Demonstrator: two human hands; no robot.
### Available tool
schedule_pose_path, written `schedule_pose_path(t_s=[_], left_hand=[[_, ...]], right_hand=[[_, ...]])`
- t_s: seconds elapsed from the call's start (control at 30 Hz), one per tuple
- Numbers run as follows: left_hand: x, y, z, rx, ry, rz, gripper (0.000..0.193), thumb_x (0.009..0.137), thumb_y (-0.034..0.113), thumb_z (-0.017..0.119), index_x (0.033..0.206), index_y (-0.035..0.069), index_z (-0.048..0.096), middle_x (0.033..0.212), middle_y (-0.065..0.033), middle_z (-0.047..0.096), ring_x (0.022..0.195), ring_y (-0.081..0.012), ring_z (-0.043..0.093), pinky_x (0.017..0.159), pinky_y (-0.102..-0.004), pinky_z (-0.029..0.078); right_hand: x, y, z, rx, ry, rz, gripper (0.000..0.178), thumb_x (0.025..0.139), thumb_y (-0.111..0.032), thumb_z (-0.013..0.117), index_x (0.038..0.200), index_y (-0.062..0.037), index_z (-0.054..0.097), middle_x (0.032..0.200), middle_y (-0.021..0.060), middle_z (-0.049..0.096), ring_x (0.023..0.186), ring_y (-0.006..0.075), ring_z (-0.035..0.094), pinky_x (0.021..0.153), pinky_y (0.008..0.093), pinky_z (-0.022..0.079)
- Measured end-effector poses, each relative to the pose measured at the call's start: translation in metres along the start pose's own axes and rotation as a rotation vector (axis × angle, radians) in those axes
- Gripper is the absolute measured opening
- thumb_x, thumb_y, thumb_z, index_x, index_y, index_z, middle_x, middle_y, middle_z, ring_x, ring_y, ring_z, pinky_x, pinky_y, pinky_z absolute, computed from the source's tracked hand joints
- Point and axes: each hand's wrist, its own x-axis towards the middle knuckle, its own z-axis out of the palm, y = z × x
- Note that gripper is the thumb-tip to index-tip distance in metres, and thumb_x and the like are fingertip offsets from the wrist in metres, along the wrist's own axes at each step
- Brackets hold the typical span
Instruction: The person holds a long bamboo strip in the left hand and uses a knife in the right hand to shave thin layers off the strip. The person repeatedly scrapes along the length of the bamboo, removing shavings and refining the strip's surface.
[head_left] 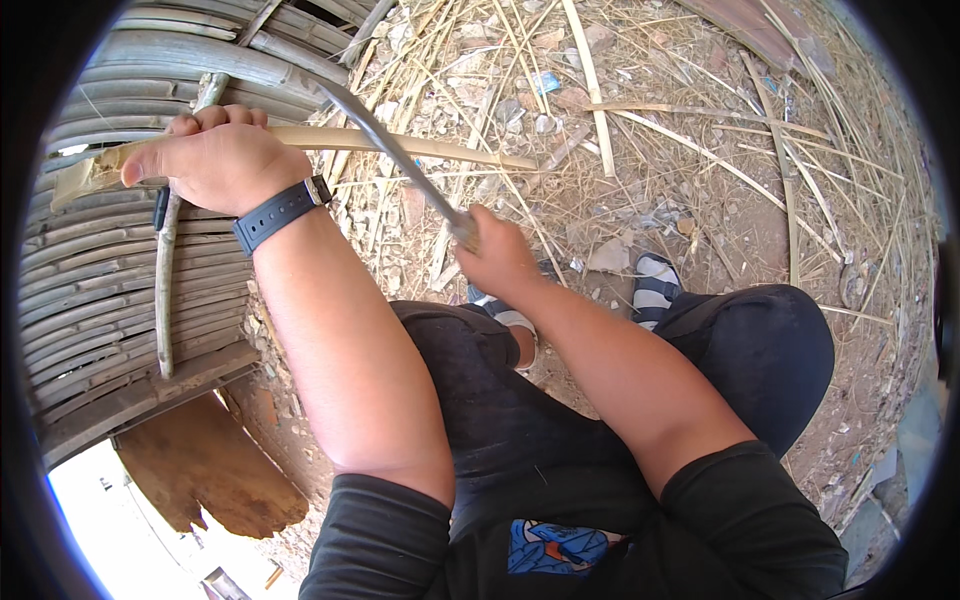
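Observation:
My left hand (225, 160), with a dark watch (280, 215) on its wrist, is closed round a pale split bamboo strip (430, 147). The strip runs from the bamboo slat wall on the left out over the littered ground. In my right hand (498, 258) is the handle of a long, slightly curved machete (385, 140). Its grey blade points up and to the left and crosses above the strip, just right of my left hand. Whether the blade touches the strip I cannot tell.
A bamboo slat wall (120, 265) stands at the left, with an upright pole (166, 290) against it. Split bamboo pieces (590, 80), shavings and stones litter the ground. My sandalled feet (655, 285) are below my hands. A torn brown sheet (210, 465) lies lower left.

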Motion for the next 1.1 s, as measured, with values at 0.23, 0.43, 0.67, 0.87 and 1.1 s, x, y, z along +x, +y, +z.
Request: schedule_pose_path(t_s=[0.23, 0.43, 0.67, 0.87, 1.1], left_hand=[[0.006, -0.003, -0.001, -0.003, 0.006, -0.003, 0.079, 0.083, 0.085, 0.011, 0.079, 0.011, 0.036, 0.059, 0.0015, 0.031, 0.048, -0.0118, 0.023, 0.047, -0.0252, 0.024], [0.002, -0.003, -0.001, -0.012, 0.007, 0.000, 0.079, 0.081, 0.087, 0.010, 0.079, 0.012, 0.035, 0.057, 0.0018, 0.029, 0.048, -0.0116, 0.023, 0.047, -0.0249, 0.024], [-0.002, -0.002, -0.006, 0.026, -0.011, 0.032, 0.077, 0.083, 0.084, 0.009, 0.078, 0.012, 0.034, 0.056, 0.0022, 0.028, 0.048, -0.0116, 0.021, 0.046, -0.0253, 0.023], [0.002, -0.001, -0.005, 0.006, 0.036, -0.008, 0.075, 0.085, 0.083, 0.009, 0.077, 0.012, 0.034, 0.056, 0.0021, 0.028, 0.048, -0.0119, 0.021, 0.046, -0.0247, 0.023], [-0.002, 0.003, -0.003, -0.020, -0.013, -0.030, 0.070, 0.092, 0.076, 0.008, 0.076, 0.012, 0.033, 0.057, 0.0007, 0.029, 0.052, -0.0144, 0.021, 0.050, -0.0269, 0.024]], right_hand=[[-0.002, 0.092, 0.008, -0.157, 0.165, 0.311, 0.033, 0.078, -0.012, 0.066, 0.107, 0.0027, 0.058, 0.090, 0.0221, 0.067, 0.084, 0.0362, 0.067, 0.077, 0.0437, 0.054], [-0.002, 0.005, 0.016, 0.923, -0.066, 0.544, 0.017, 0.080, -0.011, 0.065, 0.090, -0.0054, 0.052, 0.065, 0.0033, 0.052, 0.050, 0.0145, 0.051, 0.048, 0.0310, 0.043], [-0.005, -0.016, 0.003, 0.091, 0.010, 0.028, 0.038, 0.079, -0.017, 0.066, 0.111, 0.0020, 0.058, 0.089, 0.0254, 0.067, 0.082, 0.0403, 0.067, 0.074, 0.0465, 0.052], [-0.003, 0.089, -0.007, -0.204, 0.030, 0.385, 0.033, 0.079, -0.013, 0.066, 0.105, 0.0056, 0.057, 0.094, 0.0254, 0.067, 0.083, 0.0387, 0.068, 0.073, 0.0457, 0.054], [0.001, 0.019, 0.011, 0.859, -0.028, 0.667, 0.022, 0.079, -0.009, 0.063, 0.099, -0.0015, 0.057, 0.070, 0.0068, 0.056, 0.053, 0.0138, 0.054, 0.048, 0.0316, 0.044]])
